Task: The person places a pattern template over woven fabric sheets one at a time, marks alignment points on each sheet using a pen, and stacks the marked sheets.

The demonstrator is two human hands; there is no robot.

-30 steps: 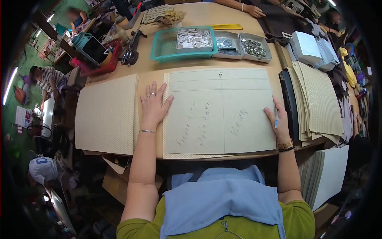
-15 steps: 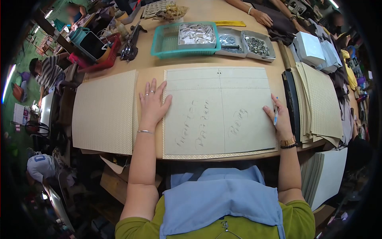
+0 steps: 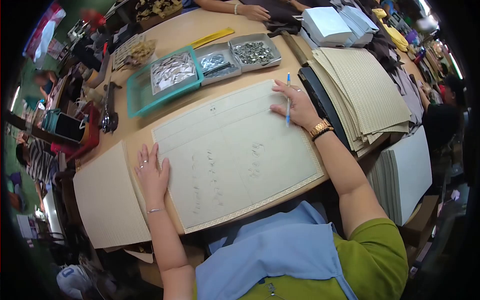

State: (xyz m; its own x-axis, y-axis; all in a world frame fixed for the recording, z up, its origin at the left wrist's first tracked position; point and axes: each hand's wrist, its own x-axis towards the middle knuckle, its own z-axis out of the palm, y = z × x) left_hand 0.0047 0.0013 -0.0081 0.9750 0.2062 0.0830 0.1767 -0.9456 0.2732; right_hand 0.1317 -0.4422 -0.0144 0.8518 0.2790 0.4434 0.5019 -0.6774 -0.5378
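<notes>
A pale cardboard pattern [image 3: 230, 137] with ruled pencil lines and handwriting lies flat on a cream textured sheet [image 3: 252, 203], whose edge shows along the front and right. Against the pattern's left edge rests my left hand [image 3: 151, 177], fingers spread, thumb on the board. My right hand [image 3: 298, 106] is at the far right corner, fingertips touching the edge. A blue-and-white pen [image 3: 288, 100] is tucked in that hand, its tip pointing toward me.
Textured sheets are stacked at left [image 3: 107, 200] and right [image 3: 365, 90]. Beyond the pattern stand a teal basket [image 3: 135, 102] and boxes of metal pieces [image 3: 255, 52]. A yellow strip [image 3: 212, 36] lies behind them. A co-worker's hand [image 3: 254, 12] is at the far side.
My view has turned, so the table appears tilted. My right hand has slid up the pattern's right edge to its far corner, still with the pen. My left hand stays at the left edge.
</notes>
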